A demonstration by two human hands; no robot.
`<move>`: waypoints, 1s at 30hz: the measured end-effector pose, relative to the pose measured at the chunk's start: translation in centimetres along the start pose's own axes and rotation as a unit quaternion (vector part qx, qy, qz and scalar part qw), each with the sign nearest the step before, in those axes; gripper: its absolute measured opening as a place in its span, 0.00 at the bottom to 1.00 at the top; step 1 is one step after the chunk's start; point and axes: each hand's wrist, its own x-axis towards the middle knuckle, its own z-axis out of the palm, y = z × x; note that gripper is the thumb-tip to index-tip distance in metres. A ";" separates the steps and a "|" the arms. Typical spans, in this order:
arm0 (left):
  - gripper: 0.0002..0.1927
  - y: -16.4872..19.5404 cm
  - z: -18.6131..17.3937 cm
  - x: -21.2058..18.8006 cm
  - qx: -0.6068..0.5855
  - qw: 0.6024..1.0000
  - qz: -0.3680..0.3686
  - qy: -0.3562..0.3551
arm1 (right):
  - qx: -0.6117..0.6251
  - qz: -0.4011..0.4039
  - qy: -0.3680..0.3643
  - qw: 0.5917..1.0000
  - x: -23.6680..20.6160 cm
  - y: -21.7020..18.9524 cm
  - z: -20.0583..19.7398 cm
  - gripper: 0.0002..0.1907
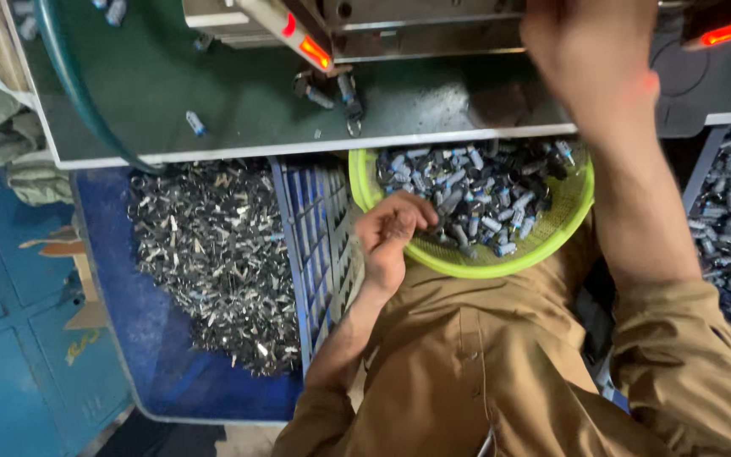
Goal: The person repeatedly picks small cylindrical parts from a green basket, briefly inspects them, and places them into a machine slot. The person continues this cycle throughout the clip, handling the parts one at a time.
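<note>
Left hand (392, 230) nearest, at 9 o'clock rim of green basket (501, 264), grip pinching small plugs (475, 190): light, stiff, slippery, best held mid-barrel. Right hand (590, 59) raised at 12 o'clock by machine (416, 25) on desk (213, 101); grip blurred, cannot tell.

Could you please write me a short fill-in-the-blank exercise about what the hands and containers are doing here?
1. The left hand reaches into a round basket coloured ____.
2. The basket holds many small blue-and-grey ____ parts.
3. The right hand is raised at the ____ above the bench.
4. Metal scraps fill the blue ____ on the left.

Missing words: green; cylindrical; machine; crate
</note>
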 end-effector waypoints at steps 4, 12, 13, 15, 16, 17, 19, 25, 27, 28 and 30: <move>0.15 0.9 0.0 0.5 -0.012 0.999 0.044 0.012 | 0.247 0.064 -0.040 0.966 -3.0 -4.5 -3.3 0.03; 0.12 3.6 2.9 1.9 0.169 0.982 0.078 -0.011 | 0.461 0.357 -0.037 0.811 -12.1 -10.0 -0.9 0.08; 0.12 3.7 3.1 2.0 0.212 0.973 0.085 -0.019 | 0.447 0.319 -0.038 0.835 -12.8 -9.8 -0.8 0.10; 0.12 3.7 3.4 2.2 0.237 0.969 0.063 -0.016 | 0.417 0.237 -0.043 0.876 -13.7 -9.3 -0.7 0.14; 0.12 3.8 3.4 2.3 0.251 0.967 0.049 -0.012 | 0.468 0.283 -0.022 0.837 -13.9 -9.1 -0.8 0.14; 0.11 3.9 3.4 2.4 0.268 0.962 0.051 -0.026 | 0.517 0.324 -0.001 0.792 -14.0 -9.0 -0.7 0.15; 0.09 4.0 3.2 2.5 0.302 0.950 0.062 -0.046 | 0.560 0.353 0.017 0.749 -14.1 -9.1 -0.4 0.16; 0.09 4.9 2.9 2.7 0.290 0.951 0.097 -0.051 | 0.557 0.337 0.018 0.759 -15.2 -9.1 0.7 0.15; 0.11 5.3 2.7 3.0 0.279 0.951 0.087 -0.100 | 0.619 0.368 0.040 0.692 -15.8 -9.1 1.0 0.15; 0.11 5.4 2.6 3.1 0.273 0.951 0.080 -0.126 | 0.614 0.364 0.030 0.700 -16.0 -9.1 1.1 0.15; 0.11 5.6 2.4 3.3 0.278 0.946 0.068 -0.152 | 0.604 0.352 0.008 0.715 -16.3 -9.1 1.1 0.15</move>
